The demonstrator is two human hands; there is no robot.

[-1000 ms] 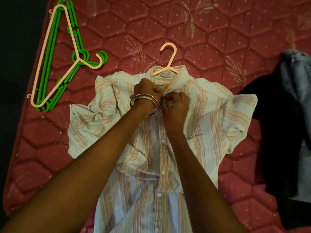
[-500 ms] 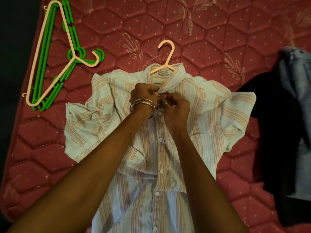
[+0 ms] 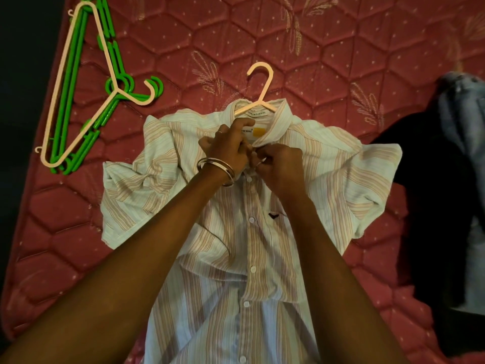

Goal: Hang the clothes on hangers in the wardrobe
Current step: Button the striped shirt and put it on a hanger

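Note:
A pale striped short-sleeved shirt (image 3: 309, 195) lies face up on a red quilted mattress (image 3: 341, 53). A peach hanger (image 3: 259, 88) is inside it, its hook sticking out above the collar. My left hand (image 3: 225, 151), with bangles on the wrist, pinches the left edge of the placket just below the collar. Touching it, my right hand (image 3: 280, 164) pinches the opposite edge at the top button. The buttons lower down are fastened.
Several spare hangers (image 3: 78, 85), green with a peach one on top, lie stacked at the mattress's upper left. A dark garment (image 3: 430, 206) and a light blue denim piece (image 3: 464, 122) lie at the right. The mattress edge runs down the left.
Both hands stay at the collar and their fingers shift on the top button. My left fingers have spread upward, uncovering more of the neck label.

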